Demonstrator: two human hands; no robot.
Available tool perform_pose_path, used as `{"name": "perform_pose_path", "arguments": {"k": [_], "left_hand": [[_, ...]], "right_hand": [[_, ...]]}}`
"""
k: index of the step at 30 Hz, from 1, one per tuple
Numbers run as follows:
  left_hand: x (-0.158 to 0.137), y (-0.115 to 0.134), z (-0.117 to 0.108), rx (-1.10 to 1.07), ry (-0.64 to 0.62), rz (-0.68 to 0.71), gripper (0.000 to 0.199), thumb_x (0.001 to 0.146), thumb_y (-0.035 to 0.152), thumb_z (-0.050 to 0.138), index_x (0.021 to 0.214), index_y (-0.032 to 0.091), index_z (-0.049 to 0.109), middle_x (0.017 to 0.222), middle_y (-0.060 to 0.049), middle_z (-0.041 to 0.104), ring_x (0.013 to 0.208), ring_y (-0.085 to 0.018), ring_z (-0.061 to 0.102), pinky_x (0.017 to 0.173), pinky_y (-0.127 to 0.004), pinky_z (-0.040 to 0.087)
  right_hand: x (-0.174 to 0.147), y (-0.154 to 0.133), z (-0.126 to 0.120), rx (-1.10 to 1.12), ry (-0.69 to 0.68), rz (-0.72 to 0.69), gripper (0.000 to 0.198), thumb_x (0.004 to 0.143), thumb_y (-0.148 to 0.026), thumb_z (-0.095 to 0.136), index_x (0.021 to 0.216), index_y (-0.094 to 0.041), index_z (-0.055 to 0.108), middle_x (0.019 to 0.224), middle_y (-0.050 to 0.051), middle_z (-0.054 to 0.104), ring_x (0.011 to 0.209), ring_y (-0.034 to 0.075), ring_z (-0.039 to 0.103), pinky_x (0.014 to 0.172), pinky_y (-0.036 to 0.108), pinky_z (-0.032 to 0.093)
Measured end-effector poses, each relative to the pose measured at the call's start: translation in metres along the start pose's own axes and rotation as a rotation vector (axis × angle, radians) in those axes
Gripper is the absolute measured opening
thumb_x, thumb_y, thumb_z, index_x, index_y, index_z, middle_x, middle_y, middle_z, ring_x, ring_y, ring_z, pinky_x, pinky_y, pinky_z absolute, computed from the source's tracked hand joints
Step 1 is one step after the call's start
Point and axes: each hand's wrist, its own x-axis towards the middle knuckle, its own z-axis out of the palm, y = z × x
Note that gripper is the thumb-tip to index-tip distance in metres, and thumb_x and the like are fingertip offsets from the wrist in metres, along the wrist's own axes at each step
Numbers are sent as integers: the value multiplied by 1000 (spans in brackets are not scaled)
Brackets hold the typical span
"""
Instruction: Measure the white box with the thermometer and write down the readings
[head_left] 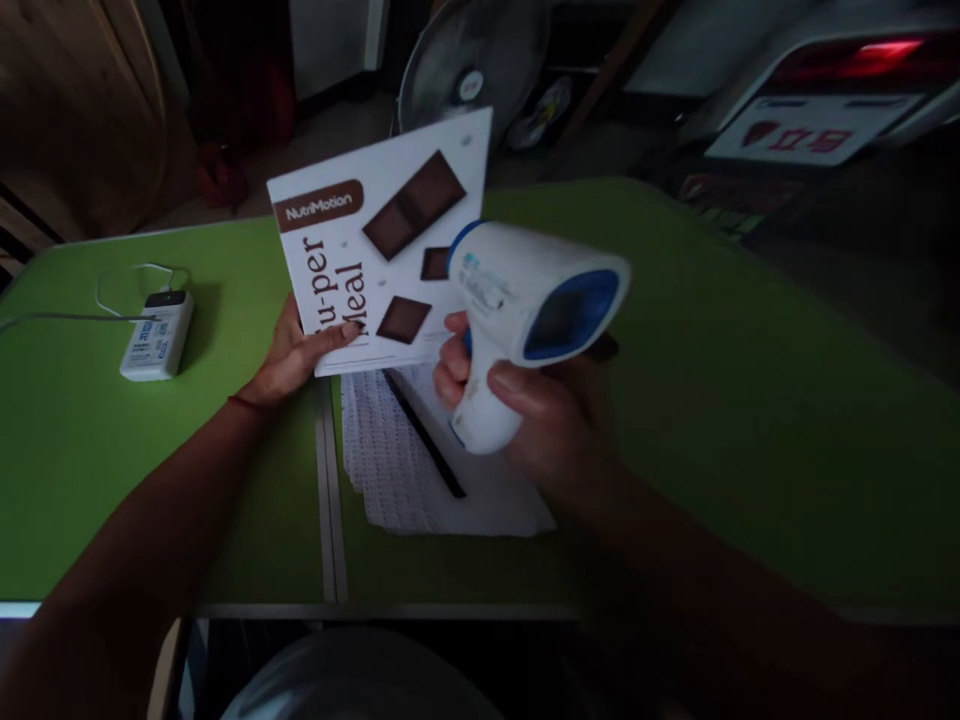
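My left hand (304,350) grips the lower left corner of a white box (337,265), its thumb across the front. "NutriMotion" and pictures of chocolate pieces are printed on that face, and the box is raised and tilted above the table. In my right hand (540,400) is a white and blue infrared thermometer (510,290), held by its handle, its dark screen turned toward me. Its front end overlaps the right side of the box in view; whether they touch I cannot tell. Below lie written paper sheets (405,485) with a black pen (426,435) on top.
The green table (247,530) has a seam running down it. At its left lies a white power bank (159,335) with a cable attached. Beyond the far edge stand a fan (427,80) and a vehicle's rear with a red light and a plate (810,128).
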Motion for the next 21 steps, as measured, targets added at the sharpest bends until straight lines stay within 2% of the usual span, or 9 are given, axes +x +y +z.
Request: {"name": "perform_pose_path", "arguments": {"k": [4,8,12,17,21], "left_hand": [[-5,-4,3,58,-52,-22,62,63,55,93,106,21,65,104,-9,71,100,-33,68,87,-54,60],[-6,-17,-3,106,-40,-3,64,64,47,94,113,22,62,105,-8,68,107,-34,66,89,-55,59],[-4,-25,-5,109,-26,35,65,63,45,96,114,23,60,105,-7,67,108,-34,65,89,-53,58],[-3,-24,-4,144,-35,9,69,62,49,96,115,23,59,106,-8,67,106,-33,65,88,-51,58],[-3,-19,-5,109,-52,-6,67,61,46,97,112,22,60,105,-7,68,100,-31,66,84,-49,58]], "right_hand": [[-2,4,5,10,-27,35,39,79,-61,78,83,-25,61,69,-1,53,59,16,50,54,34,42],[1,11,1,-21,16,55,38,80,-60,75,83,-25,60,69,-1,54,59,16,51,55,34,44],[3,15,0,-53,1,81,38,82,-60,73,86,-25,61,70,0,57,60,17,53,55,34,46],[1,17,2,-35,-3,86,34,82,-56,76,88,-26,61,73,0,60,65,18,57,60,36,51],[2,17,5,14,-55,110,39,82,-61,77,85,-26,60,74,0,62,67,19,60,64,38,54]]}}
